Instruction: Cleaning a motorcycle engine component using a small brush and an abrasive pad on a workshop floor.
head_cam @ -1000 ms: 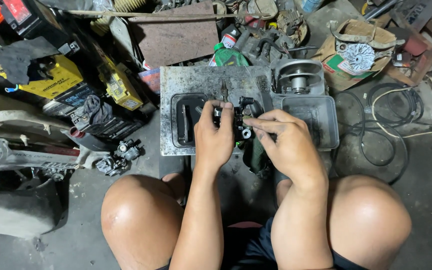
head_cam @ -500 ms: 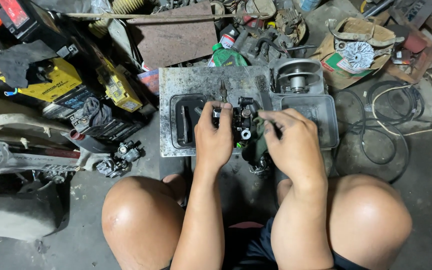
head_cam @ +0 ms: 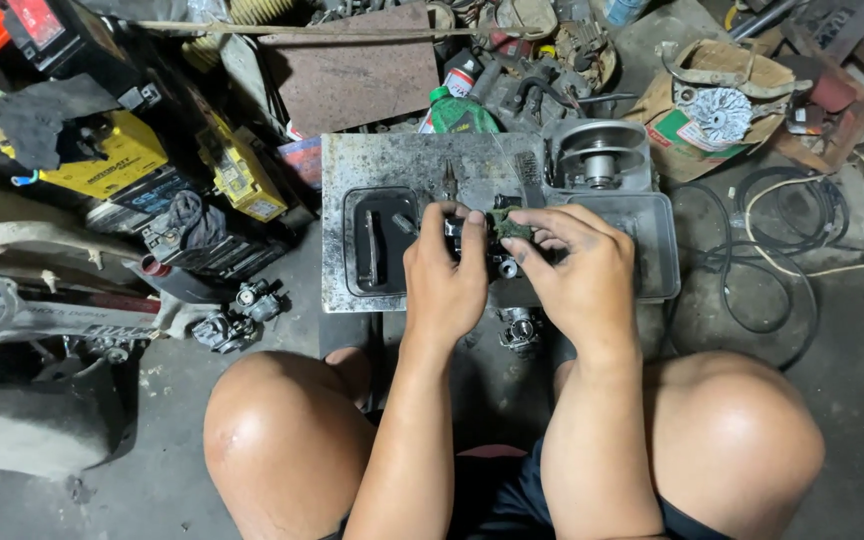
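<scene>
While I crouch over the metal tray, both hands meet at one small engine part.

Left hand: fingers closed around the carburetor, holding it just above the tray.

Right hand: fingertips pinched on a green scrap of pad, pressed on top of the carburetor.

Change: a second ago my right fingers sat lower, along the part's right side, with no green showing; now the hand has come up and the pad lies across the top.

Meaning: I judge the rubbing has moved to the upper face, so the cleaning is under way, not finished.

Part's place: mid-tray, between a dark tin on the left and a clear tub on the right.

Nearby: a pulley sits behind my right hand; another carburetor lies just under my hands.

Floor left: two more carburetors, well apart from me.
</scene>
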